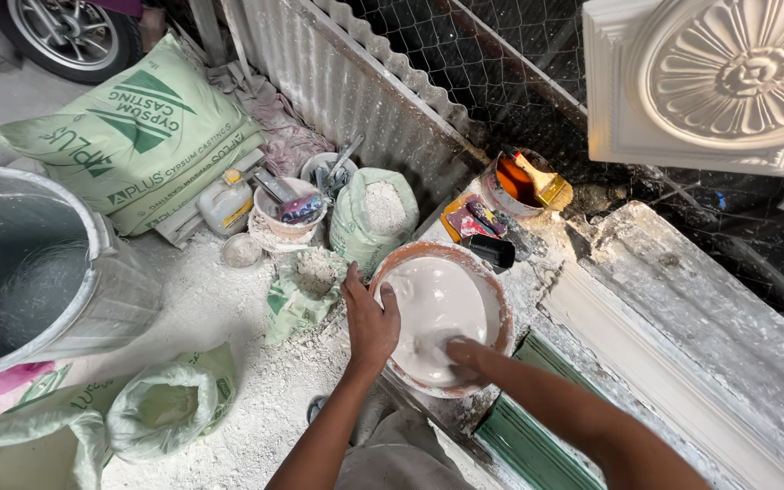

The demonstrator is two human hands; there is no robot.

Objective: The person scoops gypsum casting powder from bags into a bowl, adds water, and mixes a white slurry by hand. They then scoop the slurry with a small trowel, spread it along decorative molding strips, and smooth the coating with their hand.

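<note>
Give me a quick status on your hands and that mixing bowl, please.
Left hand grips the orange bowl rim. Right hand dipped in white plaster mix. Open powder sack beside bowl, nothing blocking.

This is a plaster-casting workshop, rough and open to the outside. Green sacks of casting powder (pixel 133 136) lie stacked on the floor (pixel 229 336), which is thick with spilled white dust, and opened bags (pixel 374 213) stand half full. A large grey barrel (pixel 93 290) stands at the left. A white ornamental ceiling rose (pixel 737 77) hangs at the upper right above a long white cornice moulding (pixel 682 354). Corrugated metal sheet (pixel 347 82) and wire mesh (pixel 492 63) form the wall.
</note>
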